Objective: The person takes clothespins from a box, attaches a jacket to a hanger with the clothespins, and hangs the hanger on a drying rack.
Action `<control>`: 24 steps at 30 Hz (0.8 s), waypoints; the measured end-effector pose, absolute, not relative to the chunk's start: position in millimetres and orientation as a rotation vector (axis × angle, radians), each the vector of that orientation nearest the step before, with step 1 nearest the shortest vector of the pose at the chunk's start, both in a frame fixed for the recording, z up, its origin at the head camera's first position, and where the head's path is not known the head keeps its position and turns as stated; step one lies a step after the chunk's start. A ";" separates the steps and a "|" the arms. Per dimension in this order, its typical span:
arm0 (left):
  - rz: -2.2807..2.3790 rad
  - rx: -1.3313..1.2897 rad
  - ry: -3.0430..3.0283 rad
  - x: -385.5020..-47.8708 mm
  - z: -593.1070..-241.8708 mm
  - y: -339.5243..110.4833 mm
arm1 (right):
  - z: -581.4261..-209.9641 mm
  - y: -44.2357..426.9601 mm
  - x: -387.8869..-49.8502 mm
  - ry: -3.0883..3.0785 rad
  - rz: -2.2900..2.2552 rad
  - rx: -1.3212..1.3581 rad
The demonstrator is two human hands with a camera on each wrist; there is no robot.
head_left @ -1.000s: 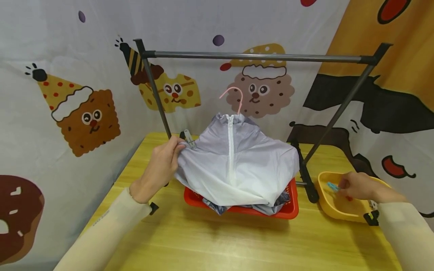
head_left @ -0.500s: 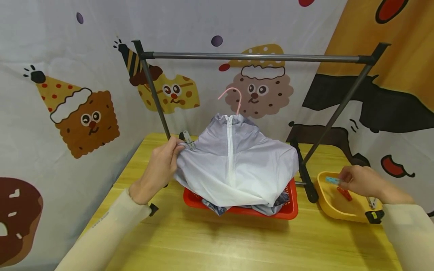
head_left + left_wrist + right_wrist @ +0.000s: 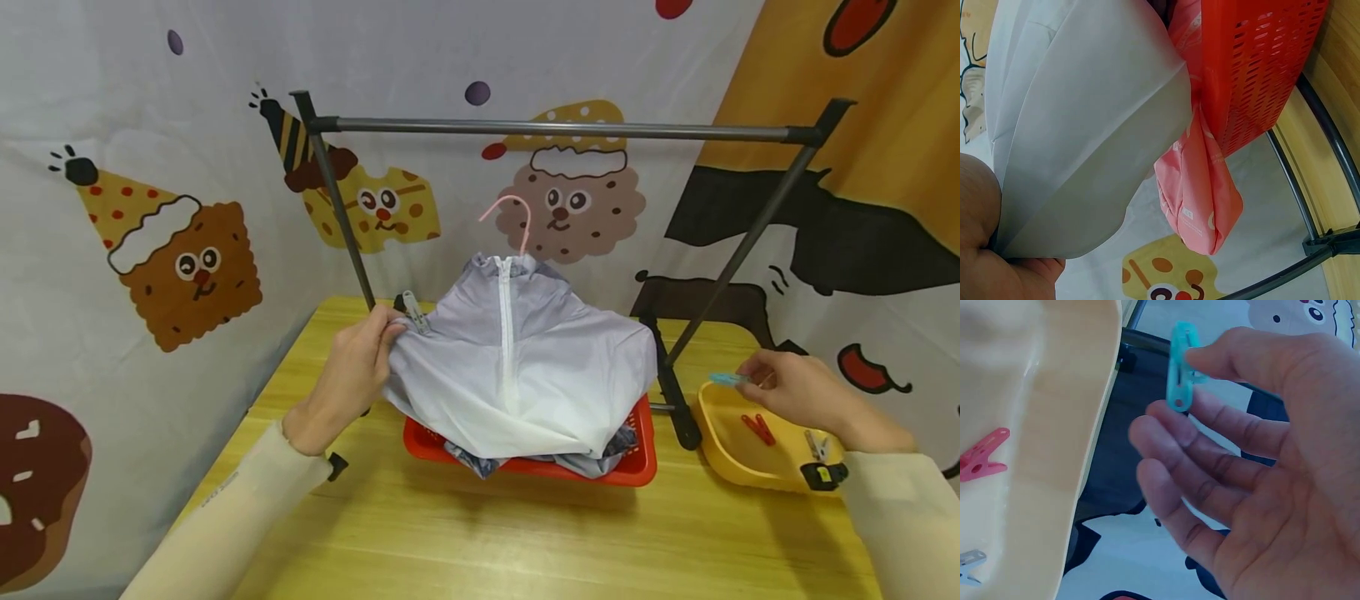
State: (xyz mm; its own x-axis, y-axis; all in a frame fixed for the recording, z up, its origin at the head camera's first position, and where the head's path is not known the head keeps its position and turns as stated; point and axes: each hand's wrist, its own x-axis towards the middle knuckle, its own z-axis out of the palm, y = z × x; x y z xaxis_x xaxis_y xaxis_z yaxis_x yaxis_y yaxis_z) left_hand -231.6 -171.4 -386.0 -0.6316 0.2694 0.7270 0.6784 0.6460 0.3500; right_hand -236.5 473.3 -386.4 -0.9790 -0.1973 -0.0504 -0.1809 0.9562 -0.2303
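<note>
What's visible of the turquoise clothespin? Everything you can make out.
The turquoise clothespin is slim and looks like plastic, with a long slot along its body and a small round hole near one end. The right hand pinches it between thumb and fingers, which partly hide it. It is clear of the yellow tray, one end pointing toward the jacket.

The counter (image 3: 525, 542) is carrying a rack (image 3: 562, 128) mid-frame, a basket (image 3: 643, 454) lower centre, and a bin (image 3: 738, 473) lower right.
</note>
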 end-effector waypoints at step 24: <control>-0.820 -0.736 -2.225 -230.2 -385.5 -171.3 | -379.1 419.4 -226.0 3.341 -0.694 -0.363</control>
State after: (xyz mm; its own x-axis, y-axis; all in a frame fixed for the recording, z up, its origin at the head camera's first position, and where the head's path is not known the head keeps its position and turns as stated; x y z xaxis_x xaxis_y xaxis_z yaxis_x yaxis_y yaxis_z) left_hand -230.2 -171.3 -385.5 -0.6334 0.2737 0.7238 0.6780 0.6471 0.3487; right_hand -226.0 419.4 -379.1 -0.9364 -0.1436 0.3202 -0.2593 0.8980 -0.3556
